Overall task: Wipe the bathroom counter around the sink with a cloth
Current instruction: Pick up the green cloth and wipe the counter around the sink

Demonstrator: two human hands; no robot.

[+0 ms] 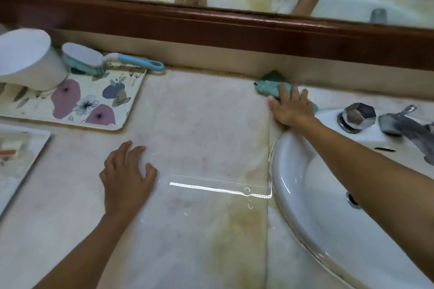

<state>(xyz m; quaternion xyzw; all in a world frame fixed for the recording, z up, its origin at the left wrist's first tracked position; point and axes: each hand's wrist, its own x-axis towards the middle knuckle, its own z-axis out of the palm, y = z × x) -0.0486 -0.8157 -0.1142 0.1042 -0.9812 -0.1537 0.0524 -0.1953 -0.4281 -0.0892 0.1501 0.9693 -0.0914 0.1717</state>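
The pale marble counter point(199, 124) is wet and glossy, with a yellowish stain near the sink. A green cloth point(269, 84) lies bunched against the back wall, just left of the white sink point(296, 195). My right hand point(291, 108) presses flat on the cloth with fingers spread, covering its right part. My left hand point(126, 176) rests on the bare counter to the left, fingers apart and holding nothing.
A floral tray point(94, 103) at the back left carries a white jug point(25, 61) and a blue-handled scrub brush point(105, 60). A chrome tap knob point(358, 116) and faucet point(406, 129) stand behind the sink. A mirror with a dark wooden frame point(234, 28) runs along the back.
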